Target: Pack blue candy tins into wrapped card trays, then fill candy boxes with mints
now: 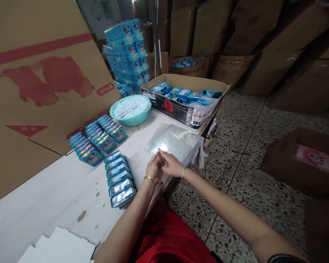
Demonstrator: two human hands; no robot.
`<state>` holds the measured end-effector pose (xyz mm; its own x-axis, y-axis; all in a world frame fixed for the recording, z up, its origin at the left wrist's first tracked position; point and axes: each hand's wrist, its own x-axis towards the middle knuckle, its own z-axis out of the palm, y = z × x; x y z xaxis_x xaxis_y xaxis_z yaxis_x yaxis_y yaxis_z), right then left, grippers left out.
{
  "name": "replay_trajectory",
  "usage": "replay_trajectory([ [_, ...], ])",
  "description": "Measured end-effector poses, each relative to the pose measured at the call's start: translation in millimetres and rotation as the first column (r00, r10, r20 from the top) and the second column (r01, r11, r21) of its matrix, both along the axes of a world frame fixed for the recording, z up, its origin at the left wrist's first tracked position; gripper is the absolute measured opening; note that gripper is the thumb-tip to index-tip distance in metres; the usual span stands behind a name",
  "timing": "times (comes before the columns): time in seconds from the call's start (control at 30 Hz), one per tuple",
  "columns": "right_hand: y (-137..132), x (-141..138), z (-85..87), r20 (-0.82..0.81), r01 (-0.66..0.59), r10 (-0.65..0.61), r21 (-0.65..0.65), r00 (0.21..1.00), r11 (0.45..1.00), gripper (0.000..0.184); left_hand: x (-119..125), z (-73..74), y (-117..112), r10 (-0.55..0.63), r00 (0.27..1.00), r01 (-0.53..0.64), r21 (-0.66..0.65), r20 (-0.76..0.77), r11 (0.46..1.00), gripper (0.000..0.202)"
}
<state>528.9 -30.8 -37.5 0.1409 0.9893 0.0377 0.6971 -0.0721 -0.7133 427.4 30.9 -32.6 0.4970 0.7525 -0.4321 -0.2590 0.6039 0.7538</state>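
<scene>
My left hand [154, 168] and my right hand [174, 166] meet at the near edge of a stack of clear plastic sheets or bags [178, 144] near the table's right edge. The fingers of both hands are drawn together and touch each other; whatever sits between them is hidden. My right index finger reaches forward over the plastic. Left of my hands stands a row of small blue boxes [119, 180] with shiny tops. Behind it are more rows of blue boxes [102, 137], close together on the white table [79, 197].
A turquoise basin [131, 118] holds small pale pieces and a metal stick-like tool. Beside it, an open carton [181, 115] contains blue boxes. Stacked blue packs [128, 54] rise behind. A large carton [44, 91] lines the left side; white card [59, 246] lies at the front.
</scene>
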Motion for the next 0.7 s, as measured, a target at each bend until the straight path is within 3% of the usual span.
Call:
replay_trajectory([
  [0.13,14.0,-5.5,-5.9,0.086,0.213,-0.215,0.036,0.973,0.976,0.064,-0.5,-8.9,-0.1,0.022,1.0,-0.022,0.04,0.001,0.999,0.044],
  [0.2,18.6,-4.0,-3.1,0.126,0.258,-0.263,0.057,0.957,0.965,0.049,2.5,-12.0,-0.1,0.045,0.999,-0.044,0.038,-0.028,0.998,0.047],
  [0.33,16.3,-5.2,24.3,0.284,0.197,-0.248,0.198,0.926,0.96,0.038,13.2,-8.9,-3.1,0.053,0.995,-0.045,0.101,-0.083,0.994,0.042],
  [0.43,12.5,-10.3,51.9,0.42,0.146,-0.236,0.234,0.876,0.961,0.041,3.0,15.0,-16.6,-0.001,0.989,0.036,0.229,-0.149,0.973,0.031],
  [0.5,13.9,-13.8,62.7,0.477,0.124,-0.194,0.176,0.857,0.977,0.046,-23.4,42.9,-29.7,-0.072,0.962,0.187,0.442,-0.264,0.878,0.023],
  [0.53,16.0,-15.9,64.7,0.493,0.114,-0.165,0.132,0.854,0.985,0.048,-42.3,58.1,-35.0,-0.088,0.934,0.285,0.572,-0.347,0.769,0.021],
  [0.6,22.0,-22.0,62.6,0.511,0.08,-0.09,0.041,0.855,0.996,0.049,-86.3,84.2,-38.1,0.109,0.9,0.283,0.755,-0.423,0.592,0.019],
  [0.63,25.5,-26.5,59.5,0.514,0.059,-0.053,0.004,0.856,0.998,0.049,-108.5,92.4,-34.5,0.255,0.881,0.214,0.817,-0.398,0.535,0.019],
  [0.67,29.0,-31.9,55.5,0.515,0.037,-0.019,-0.024,0.857,0.999,0.048,-128.9,96.2,-27.5,0.412,0.834,0.119,0.848,-0.367,0.517,0.023],
  [0.7,32.3,-38.3,51.3,0.515,0.014,0.01,-0.042,0.857,0.999,0.047,-146.2,95.5,-18.1,0.544,0.758,0.013,0.843,-0.359,0.538,0.028],
])
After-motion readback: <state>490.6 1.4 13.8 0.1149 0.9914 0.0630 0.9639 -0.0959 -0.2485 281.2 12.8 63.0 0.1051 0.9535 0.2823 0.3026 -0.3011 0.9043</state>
